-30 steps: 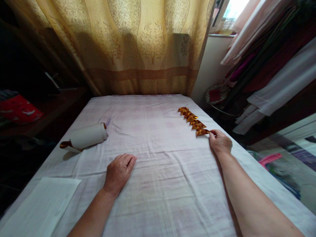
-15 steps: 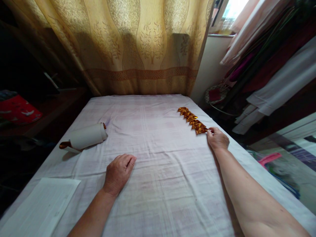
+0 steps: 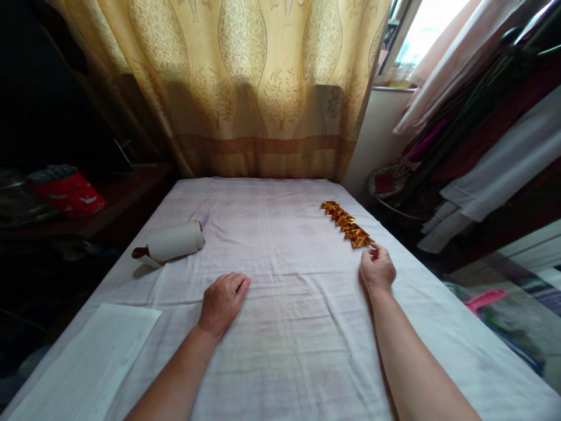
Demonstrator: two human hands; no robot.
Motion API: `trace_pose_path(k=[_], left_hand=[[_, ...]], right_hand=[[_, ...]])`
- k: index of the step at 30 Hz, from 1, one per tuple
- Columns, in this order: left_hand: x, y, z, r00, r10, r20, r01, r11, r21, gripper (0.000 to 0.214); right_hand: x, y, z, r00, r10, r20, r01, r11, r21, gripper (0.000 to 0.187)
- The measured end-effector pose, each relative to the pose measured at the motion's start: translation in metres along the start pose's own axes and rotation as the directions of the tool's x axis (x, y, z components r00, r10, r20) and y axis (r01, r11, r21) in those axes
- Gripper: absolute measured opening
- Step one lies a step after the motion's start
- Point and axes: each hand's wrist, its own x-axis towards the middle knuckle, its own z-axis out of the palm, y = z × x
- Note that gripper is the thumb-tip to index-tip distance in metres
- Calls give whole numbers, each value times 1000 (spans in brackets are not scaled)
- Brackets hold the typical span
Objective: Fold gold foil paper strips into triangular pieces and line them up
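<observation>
So the person's right hand (image 3: 377, 270) is out toward the far right of the tabletop (image 3: 284, 351), which has a white cloth over it. The fingers are loosely curled, and the thumb and forefinger tips sit right at the near end of a row of gold foil pieces (image 3: 346, 223). I honestly can't tell if they're pinching that last piece or just touching its edge.

The row runs diagonally from just past those fingertips, away and a bit leftward toward the far right corner. The little folded pieces overlap one after another.

The left hand (image 3: 223, 301) is nearer the middle, resting knuckles-up on the cloth with the fingers bent a bit. It isn't gripping anything, and it's well apart from the foil row.

Other stuff:
- A roll of white paper (image 3: 175, 241) lies on its side on the left of the tabletop, with a bit of gold showing at its ends.
- A flat white sheet (image 3: 92, 362) sits at the near left corner.
- A tan curtain (image 3: 263, 88) with a tree pattern hangs behind the far edge.
- There's a red bundle (image 3: 70, 193) on a dark shelf to the left.
- Clothes (image 3: 482, 128) hang on the right, below a bright window (image 3: 433, 17).
</observation>
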Motion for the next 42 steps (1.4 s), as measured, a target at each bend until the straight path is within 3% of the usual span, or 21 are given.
trace_pose_path(k=[5,8,12,16,19,23,26,29,37,42], left_hand=[[-1,0,0,1000,2,-16,-2,1000,-13,31],[-1,0,1,999,13,-36,-14,1000,-18,32],[4,-9,-6,997,22,-68,-22,1000,7,27],[22,-42,-39,990,-28,-140,44,993,108,20],[38,-79,-72,976,-93,-199,133,971,201,39],[50,-123,-102,979,-169,-113,203,845,494,71],[53,-140,-110,974,-224,-8,191,812,552,64],[53,-145,-110,977,-212,29,161,817,553,51],[49,-141,-112,986,-164,14,130,831,542,41],[42,-115,-114,997,-73,-9,69,879,472,36]], right_hand=[[-42,-28,4,989,-143,28,138,982,131,41],[-67,-44,6,956,-286,70,252,918,307,40],[-89,-56,7,923,-363,129,290,875,387,38],[-97,-59,6,911,-378,164,290,871,396,38],[-98,-58,6,906,-378,192,284,878,386,37],[-98,-57,6,895,-386,222,291,884,365,35],[-98,-58,6,890,-389,236,296,889,350,34],[-98,-58,6,890,-384,245,293,895,336,35],[-98,-59,4,888,-375,265,283,902,327,33],[-99,-60,2,883,-385,269,285,894,346,34]])
